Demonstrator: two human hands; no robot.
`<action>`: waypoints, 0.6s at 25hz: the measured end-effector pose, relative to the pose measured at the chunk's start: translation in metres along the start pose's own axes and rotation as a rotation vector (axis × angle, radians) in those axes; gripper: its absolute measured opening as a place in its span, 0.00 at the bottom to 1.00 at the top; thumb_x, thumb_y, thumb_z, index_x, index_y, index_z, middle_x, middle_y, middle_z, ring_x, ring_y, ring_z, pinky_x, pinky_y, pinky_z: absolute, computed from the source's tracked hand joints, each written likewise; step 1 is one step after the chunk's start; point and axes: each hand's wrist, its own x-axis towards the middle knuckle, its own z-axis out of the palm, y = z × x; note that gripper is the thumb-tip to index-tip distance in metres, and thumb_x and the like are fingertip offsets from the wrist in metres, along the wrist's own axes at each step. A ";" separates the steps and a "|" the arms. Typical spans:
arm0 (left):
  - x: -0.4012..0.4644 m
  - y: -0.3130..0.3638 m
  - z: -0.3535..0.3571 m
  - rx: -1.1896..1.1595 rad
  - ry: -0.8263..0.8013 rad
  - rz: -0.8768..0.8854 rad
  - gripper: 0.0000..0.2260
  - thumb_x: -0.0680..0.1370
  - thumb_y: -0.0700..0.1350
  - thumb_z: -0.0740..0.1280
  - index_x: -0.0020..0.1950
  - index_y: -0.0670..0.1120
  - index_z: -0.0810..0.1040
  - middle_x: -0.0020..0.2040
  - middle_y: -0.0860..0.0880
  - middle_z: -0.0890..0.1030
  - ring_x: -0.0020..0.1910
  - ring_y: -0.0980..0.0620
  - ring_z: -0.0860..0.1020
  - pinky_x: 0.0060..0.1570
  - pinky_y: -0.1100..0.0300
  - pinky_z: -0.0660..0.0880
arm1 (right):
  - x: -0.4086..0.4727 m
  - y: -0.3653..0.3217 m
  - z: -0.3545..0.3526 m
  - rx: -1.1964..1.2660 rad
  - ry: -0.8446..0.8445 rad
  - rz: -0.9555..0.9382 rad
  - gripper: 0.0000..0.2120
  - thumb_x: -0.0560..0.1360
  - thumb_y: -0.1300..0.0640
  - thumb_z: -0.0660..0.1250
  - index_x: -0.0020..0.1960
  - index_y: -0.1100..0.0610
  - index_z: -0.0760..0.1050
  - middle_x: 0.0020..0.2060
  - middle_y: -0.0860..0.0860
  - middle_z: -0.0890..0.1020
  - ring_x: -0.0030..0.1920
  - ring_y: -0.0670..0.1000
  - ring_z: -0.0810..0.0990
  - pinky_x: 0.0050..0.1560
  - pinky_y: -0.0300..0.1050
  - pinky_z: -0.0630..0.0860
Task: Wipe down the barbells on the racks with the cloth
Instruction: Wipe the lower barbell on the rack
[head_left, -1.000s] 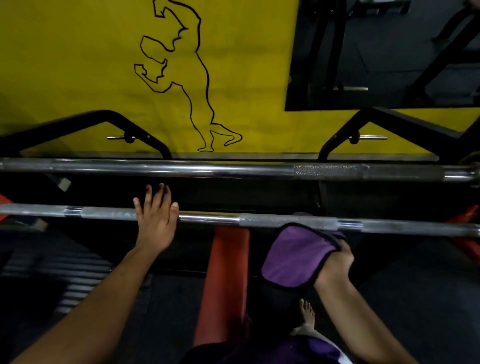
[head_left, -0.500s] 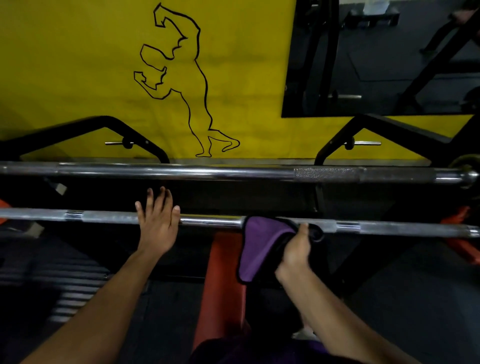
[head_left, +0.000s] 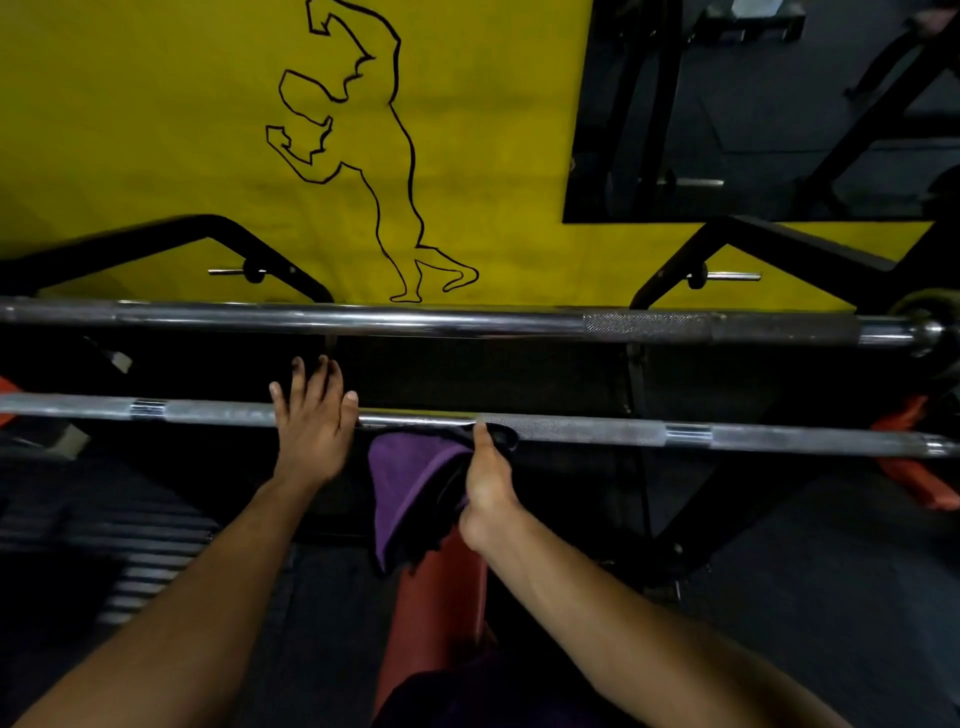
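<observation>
Cloth on the near bar, wiping at its middle.

My right hand (head_left: 485, 491) grips the purple cloth (head_left: 410, 488) against the near barbell (head_left: 597, 430), thumb up on the bar, other fingers tucked under and out of sight, loose cloth hanging below. My left hand (head_left: 314, 426) lies flat on the same bar just beside it, fingers straight and spread, gripping nothing. The far barbell (head_left: 467, 322) sits on the rack (head_left: 753, 234) toward the yellow wall (head_left: 156, 130), untouched. I reckon the bar is heavy, stiff steel: smooth and slick at the middle, rough on the knurled stretches, where the soft, light cloth may snag. Best to wrap the cloth right around the shaft and slide toward the right end.
</observation>
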 end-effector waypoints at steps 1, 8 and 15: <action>0.000 0.000 0.000 0.003 0.002 -0.005 0.34 0.82 0.59 0.41 0.80 0.39 0.62 0.81 0.41 0.61 0.82 0.40 0.48 0.76 0.39 0.37 | -0.012 -0.010 -0.009 0.024 0.024 -0.004 0.31 0.72 0.32 0.67 0.61 0.55 0.80 0.55 0.57 0.85 0.55 0.59 0.84 0.62 0.59 0.78; 0.000 -0.003 0.003 0.016 0.021 0.016 0.33 0.83 0.58 0.41 0.80 0.39 0.61 0.81 0.41 0.60 0.82 0.40 0.46 0.70 0.56 0.23 | -0.040 -0.088 -0.130 0.301 0.249 -0.255 0.25 0.77 0.41 0.67 0.64 0.60 0.79 0.57 0.60 0.84 0.56 0.61 0.83 0.50 0.52 0.79; 0.000 -0.002 0.005 0.021 0.052 0.019 0.32 0.83 0.58 0.42 0.79 0.39 0.64 0.80 0.40 0.63 0.81 0.39 0.50 0.71 0.57 0.23 | -0.044 -0.088 -0.110 0.330 0.251 -0.217 0.22 0.81 0.40 0.61 0.54 0.58 0.80 0.47 0.57 0.85 0.48 0.57 0.83 0.45 0.50 0.76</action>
